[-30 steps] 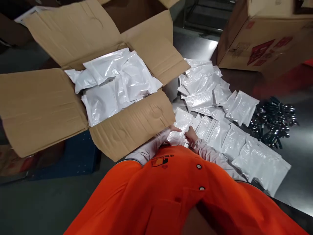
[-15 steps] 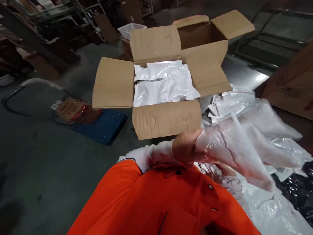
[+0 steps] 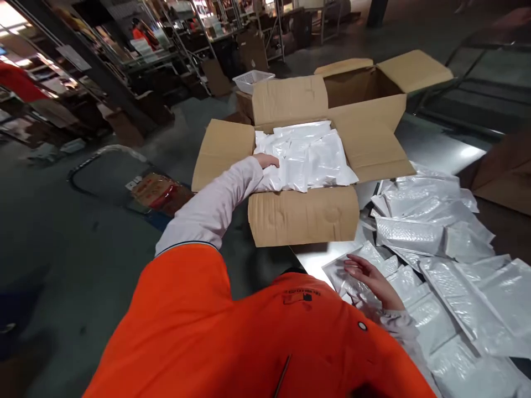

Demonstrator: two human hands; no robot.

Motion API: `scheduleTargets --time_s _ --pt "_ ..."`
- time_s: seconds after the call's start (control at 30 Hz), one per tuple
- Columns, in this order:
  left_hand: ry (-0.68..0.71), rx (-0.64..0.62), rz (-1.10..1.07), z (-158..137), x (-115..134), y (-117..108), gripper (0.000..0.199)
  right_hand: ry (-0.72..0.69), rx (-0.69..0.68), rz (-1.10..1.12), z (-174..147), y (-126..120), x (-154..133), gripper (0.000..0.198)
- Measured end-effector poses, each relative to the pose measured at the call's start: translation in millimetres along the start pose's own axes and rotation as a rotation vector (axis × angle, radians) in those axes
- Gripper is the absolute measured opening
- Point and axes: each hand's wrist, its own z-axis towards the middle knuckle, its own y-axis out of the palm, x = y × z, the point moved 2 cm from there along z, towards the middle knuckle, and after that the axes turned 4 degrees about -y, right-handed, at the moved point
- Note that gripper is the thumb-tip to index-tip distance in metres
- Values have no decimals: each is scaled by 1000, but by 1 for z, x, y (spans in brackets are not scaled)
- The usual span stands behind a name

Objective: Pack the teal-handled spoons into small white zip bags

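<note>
My left hand (image 3: pixel 266 161) reaches into an open cardboard box (image 3: pixel 303 216) and grips the left edge of a white bubble mailer (image 3: pixel 292 174). Its fingertips are partly hidden among the mailers packed there. Low on the right, my right hand (image 3: pixel 371 279) is open, fingers extended and slightly bent, over a clear-looking bubble mailer (image 3: pixel 338 272) at the table's edge. Whether it touches that mailer I cannot tell. Many more white mailers (image 3: pixel 452 298) lie overlapping beside and beyond this hand.
A second open carton (image 3: pixel 360 110) stands behind the packed one on the metal table (image 3: pixel 435 141). At the back sits a white plastic basket (image 3: pixel 252 79). To the left is a trolley handle (image 3: pixel 110 149) with a wrapped parcel (image 3: pixel 160 190). A person in orange (image 3: pixel 141 34) is far back.
My left hand has swung from the mailer pile on the right to the inside of the box, bringing mailers along. My right hand, largely hidden before, now shows. The view has shifted.
</note>
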Motion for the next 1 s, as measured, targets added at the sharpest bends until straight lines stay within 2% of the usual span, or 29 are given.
scheduleTargets --time_s 0.13,0.23,0.3,0.37,0.43,0.53,0.6,0.67,0.77,0.8,0.83,0.87,0.9,1.0 --pt "20 193 166 21 -20 -6 60 26 56 -126 -8 -17 11 63" --pt "143 322 236 15 -30 -14 62 54 135 -234 -4 -26 27 72" --pt "295 360 262 3 -28 -7 65 12 223 -434 5 -23 39 77" --pt "476 312 321 -8 -19 11 68 -99 225 -772 16 -13 48 80" --pt "602 142 378 -13 -10 34 71 -157 77 -1116 28 0 55 79" --pt "544 -110 371 -7 -4 52 75 -103 -206 -1395 39 0 59 88" --pt "500 -176 329 4 -1 45 72 -102 -259 -1438 45 -14 53 100" --pt "505 -104 263 14 4 25 60 -135 -206 -1365 52 -32 44 101" --pt "492 254 191 23 11 -3 59 -170 -106 -1172 66 -49 26 74" --pt "457 334 200 23 12 -5 58 -172 -82 -1120 71 -49 21 60" --pt "415 351 231 24 11 -2 59 -165 -59 -1086 78 -48 15 44" --pt "374 303 278 24 10 6 62 -155 -45 -1064 84 -45 9 32" --pt "337 231 317 25 8 15 64 -139 -41 -1047 90 -41 5 29" --pt "294 79 369 28 3 38 63 -46 -113 -1069 100 -29 -2 38"
